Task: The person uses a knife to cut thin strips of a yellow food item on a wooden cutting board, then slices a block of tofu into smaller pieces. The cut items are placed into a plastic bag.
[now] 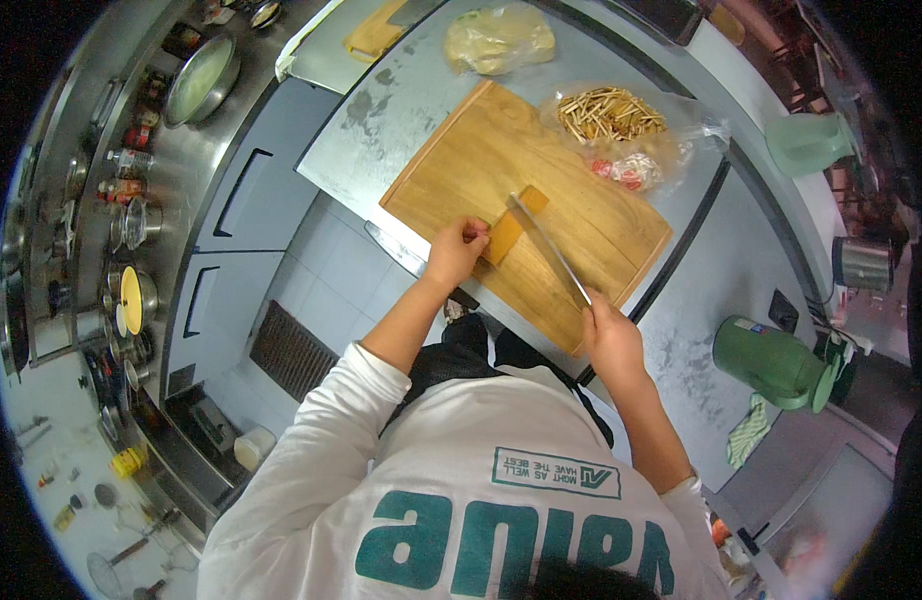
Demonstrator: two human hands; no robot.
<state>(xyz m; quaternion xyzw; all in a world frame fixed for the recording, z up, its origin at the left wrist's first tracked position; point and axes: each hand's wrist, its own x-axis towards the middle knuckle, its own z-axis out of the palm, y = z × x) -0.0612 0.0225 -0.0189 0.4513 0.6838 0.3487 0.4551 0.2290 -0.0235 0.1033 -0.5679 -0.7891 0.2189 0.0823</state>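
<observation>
A wooden cutting board (461, 161) lies on the metal counter before me. On it rests a flat orange-brown slab of food (508, 238), perhaps pressed tofu. My right hand (613, 336) grips the handle of a kitchen knife (547, 241), whose blade crosses over the slab near its far end. Whether the edge touches the slab I cannot tell. My left hand (455, 251) is at the slab's near left end, thumb and fingertips drawn together. The fingers hide whether they pinch anything.
Beyond the board's far right sits a clear plastic bag (686, 139) with thin brownish strips (609, 114). A bagged pale block (498, 39) lies behind the board. A green thermos jug (768, 364) and a striped cloth (747, 433) are at right. Bowls and bottles line the left counter (205, 135).
</observation>
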